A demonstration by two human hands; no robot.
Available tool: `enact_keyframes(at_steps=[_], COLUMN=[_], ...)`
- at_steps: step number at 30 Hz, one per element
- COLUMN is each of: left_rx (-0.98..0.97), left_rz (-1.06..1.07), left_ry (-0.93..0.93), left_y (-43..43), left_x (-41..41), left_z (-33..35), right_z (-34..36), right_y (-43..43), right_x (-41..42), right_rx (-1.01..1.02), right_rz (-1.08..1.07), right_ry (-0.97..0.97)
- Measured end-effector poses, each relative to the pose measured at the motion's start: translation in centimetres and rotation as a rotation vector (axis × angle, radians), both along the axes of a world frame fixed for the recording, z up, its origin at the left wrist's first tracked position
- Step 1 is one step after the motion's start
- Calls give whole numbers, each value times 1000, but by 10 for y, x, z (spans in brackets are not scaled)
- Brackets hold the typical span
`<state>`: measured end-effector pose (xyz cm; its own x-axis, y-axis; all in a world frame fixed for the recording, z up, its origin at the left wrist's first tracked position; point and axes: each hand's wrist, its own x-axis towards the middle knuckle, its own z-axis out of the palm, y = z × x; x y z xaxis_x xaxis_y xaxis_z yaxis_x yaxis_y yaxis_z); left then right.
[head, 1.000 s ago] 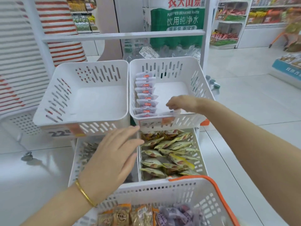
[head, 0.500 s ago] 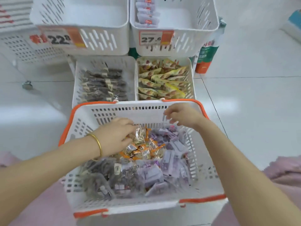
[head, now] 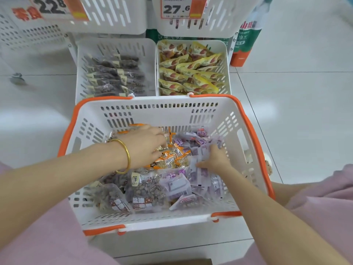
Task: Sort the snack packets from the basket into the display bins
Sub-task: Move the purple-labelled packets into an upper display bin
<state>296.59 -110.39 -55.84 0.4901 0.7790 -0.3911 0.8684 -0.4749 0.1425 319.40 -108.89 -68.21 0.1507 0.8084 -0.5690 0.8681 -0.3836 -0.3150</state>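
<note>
A white basket [head: 162, 109] with orange handles sits in front of me, holding orange packets [head: 168, 161], purple packets [head: 177, 185] and dark clear packets [head: 147, 192]. My left hand [head: 145, 144], a gold bangle on its wrist, reaches down into the orange packets with its fingers curled among them. My right hand [head: 214, 159] grips purple packets at the basket's right side. Beyond the basket, the lower left bin [head: 116, 46] holds dark packets and the lower right bin [head: 225, 54] holds yellow packets.
Two upper white bins carry price tags, 22.8 [head: 51, 6] and 27.6 [head: 177, 8]. A green and orange water pack [head: 246, 41] stands right of the rack. White tiled floor surrounds it. My pink clothing fills the lower corners.
My view dropped from the upper bins to the basket. My right hand left the upper right bin and both hands went down into the basket's packets.
</note>
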Motion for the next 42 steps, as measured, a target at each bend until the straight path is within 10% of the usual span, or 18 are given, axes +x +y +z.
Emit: enact_keyframes(at_steps=[12,19,35,42], left_rx=[-18,72,-634,-642], left_rz=[20,146,969,1092], left_ry=[-86,-304,-1250,-1347], left_y=[-1,16,32,34], left_x=[9,8,-7,-11], left_z=[-2,5,34,39], right_z=[33,119,182,173], right_y=[7,31,68,60], right_x=[6,-14,-40,-49], right_rx=[137,-235,-194,-122], right_rz=[-337,-390,-657,-479], right_ry=[391,1236,1513,1670])
